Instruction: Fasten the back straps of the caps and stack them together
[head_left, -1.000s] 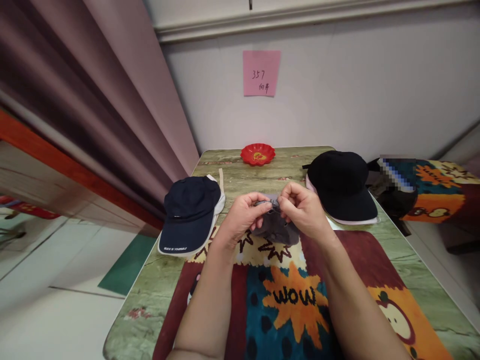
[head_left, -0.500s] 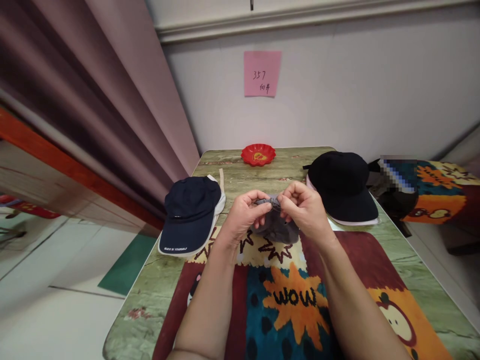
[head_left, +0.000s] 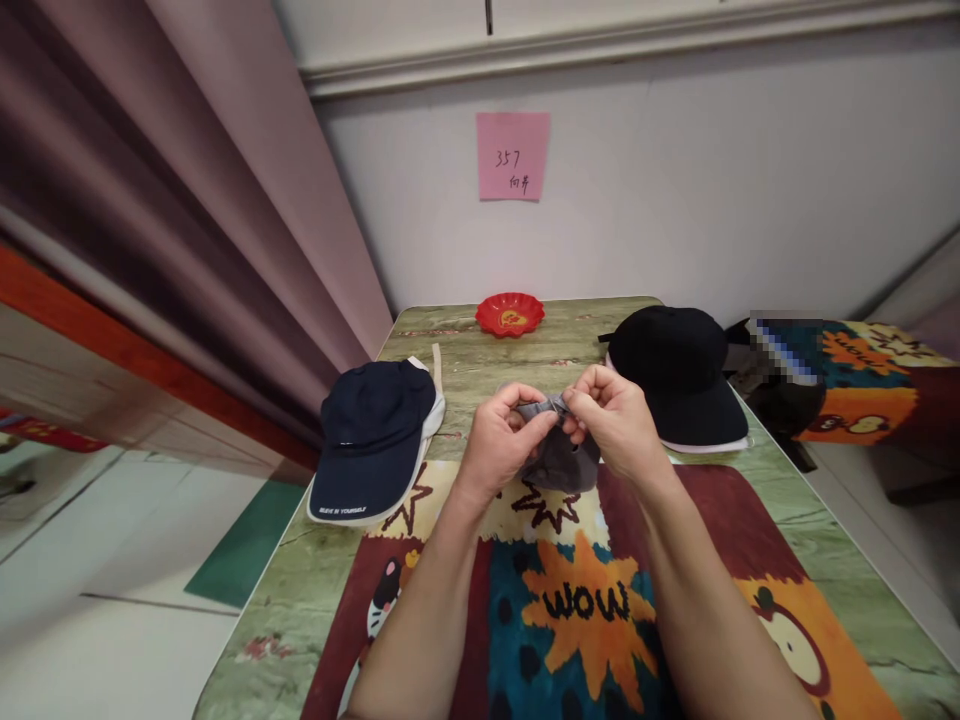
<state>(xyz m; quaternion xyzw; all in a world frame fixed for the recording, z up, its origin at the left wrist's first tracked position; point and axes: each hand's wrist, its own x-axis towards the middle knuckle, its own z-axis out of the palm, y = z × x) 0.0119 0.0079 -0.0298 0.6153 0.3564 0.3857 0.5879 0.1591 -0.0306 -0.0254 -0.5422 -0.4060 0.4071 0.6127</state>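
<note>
Over the far part of the mat, my left hand and my right hand meet at a grey cap. Both thumbs and forefingers pinch its strap or edge, at the top of the cap as I see it. The cap's crown hangs below the fingers, partly hidden by them. What exactly lies between the fingertips is too small to make out. To the left rests a navy cap with a white-edged brim. A black cap sits to the right, on top of something pale.
A red scalloped dish stands near the table's back edge. The colourful mat covers the front of the wood-patterned table. A curtain hangs at the left, and a pink note is on the wall.
The left fingers have shifted slightly along the grey cap's edge, and more grey fabric shows between the hands. Both hands keep their pinch. The camera view has tilted a little.
</note>
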